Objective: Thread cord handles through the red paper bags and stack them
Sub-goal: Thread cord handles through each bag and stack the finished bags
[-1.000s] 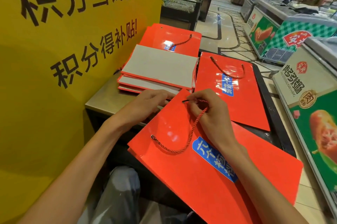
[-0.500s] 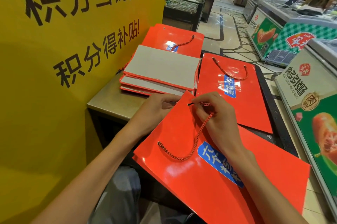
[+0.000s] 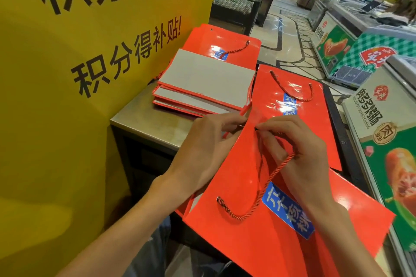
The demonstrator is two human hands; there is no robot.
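Supermarket counter (image 3: 148, 123): glossy red bag (image 3: 258, 243), twisted cord (image 3: 265, 188).

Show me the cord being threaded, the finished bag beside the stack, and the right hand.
cord (image 3: 258, 200), head view, on its middle stretch.
finished bag (image 3: 315, 119), head view, on bare red paper.
right hand (image 3: 301, 155), head view, on its back.

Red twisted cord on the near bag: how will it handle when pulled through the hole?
Probably floppy: the red twisted cord sags in a loose loop across the near red bag. Its dark tip looks stiffer, which the right hand pinches near the bag's top edge. The bag's glossy face likely lets it slide; the left hand steadies that edge.
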